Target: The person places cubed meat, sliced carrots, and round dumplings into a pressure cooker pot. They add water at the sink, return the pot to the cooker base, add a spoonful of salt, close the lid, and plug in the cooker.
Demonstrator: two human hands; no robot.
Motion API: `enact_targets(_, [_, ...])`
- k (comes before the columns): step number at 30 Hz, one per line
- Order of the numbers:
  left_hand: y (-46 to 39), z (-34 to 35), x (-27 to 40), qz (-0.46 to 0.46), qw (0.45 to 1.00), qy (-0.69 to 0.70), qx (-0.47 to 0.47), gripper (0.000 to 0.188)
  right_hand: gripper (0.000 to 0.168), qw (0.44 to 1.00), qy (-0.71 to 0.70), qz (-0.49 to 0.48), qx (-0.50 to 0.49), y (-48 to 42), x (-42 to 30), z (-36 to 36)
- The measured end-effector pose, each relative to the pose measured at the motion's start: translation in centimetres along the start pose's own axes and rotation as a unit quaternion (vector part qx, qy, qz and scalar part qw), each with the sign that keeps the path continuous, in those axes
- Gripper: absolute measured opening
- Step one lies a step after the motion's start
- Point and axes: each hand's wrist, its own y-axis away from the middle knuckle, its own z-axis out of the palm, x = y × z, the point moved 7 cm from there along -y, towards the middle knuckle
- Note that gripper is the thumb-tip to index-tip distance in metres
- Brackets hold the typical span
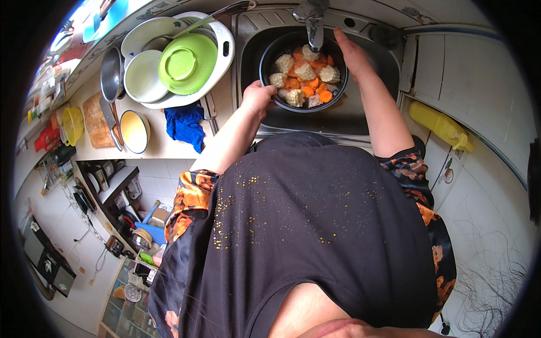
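A round dark inner pot [305,110] is in the sink, under the faucet [314,31]. It holds several chunks of corn on the cob [305,72], orange carrot slices [325,96] and pale pieces that look like meat [314,101], apparently in water. My left hand [258,99] grips the pot's near left rim, thumb on top. Against the pot's right side rests my right hand [356,55], supporting the wall; part of its fingers is hidden. Whether water runs from the spout cannot be made out.
The stainless steel sink [312,122] surrounds the pot. Left of it stands a white basin [226,63] with bowls and a green plate [186,63]. A blue cloth [184,124], a knife [210,112], a yellow bowl [134,131], a cleaver [110,120] and a cutting board [96,122] lie on the counter.
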Motion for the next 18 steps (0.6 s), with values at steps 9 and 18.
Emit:
enact_targets(9, [-0.3,-1.1,0.2,0.001,1.000,0.010,-0.010,0.023,0.088,0.997,0.004,0.009,-0.081,-1.2,-0.4,1.8])
enact_targets(18, [-1.0,-1.9,-0.6,-0.006,1.000,0.024,-0.014,0.022,0.091,0.993,-0.036,0.053,-0.101,-0.8,-1.4,2.4])
